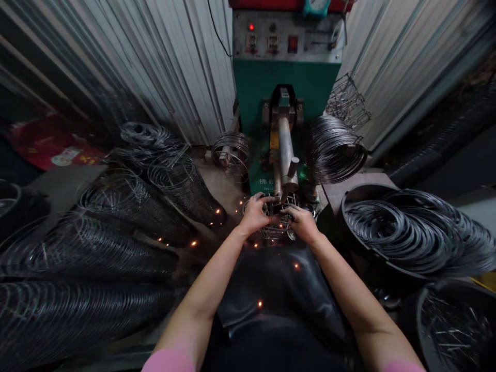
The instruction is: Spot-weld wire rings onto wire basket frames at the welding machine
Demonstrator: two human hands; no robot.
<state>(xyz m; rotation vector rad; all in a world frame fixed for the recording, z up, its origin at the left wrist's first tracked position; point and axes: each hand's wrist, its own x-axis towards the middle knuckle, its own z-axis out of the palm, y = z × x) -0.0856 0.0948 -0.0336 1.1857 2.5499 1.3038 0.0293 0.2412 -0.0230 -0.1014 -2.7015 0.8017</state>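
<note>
Both of my hands grip a round wire frame [277, 230] at the tip of a green spot-welding machine [251, 77]. My left hand [258, 213] curls its fingers round the frame's left side. On the right side, my right hand [301, 221] has its fingers closed on the same frame. The machine's metal electrode arm [285, 147] reaches down between my hands and meets the frame. Orange sparks [194, 243] fly around the frame and over the dark apron [279, 289] on my lap. The exact spot of contact is partly hidden by my fingers.
Stacks of wire rings [85, 248] line the left side. Wire coils hang left [231, 152] and right [336, 150] of the machine. At right stand a black tub [346, 199] heaped with rings and another tub [416, 315] of short wire pieces. Corrugated metal walls [174, 62] rise behind.
</note>
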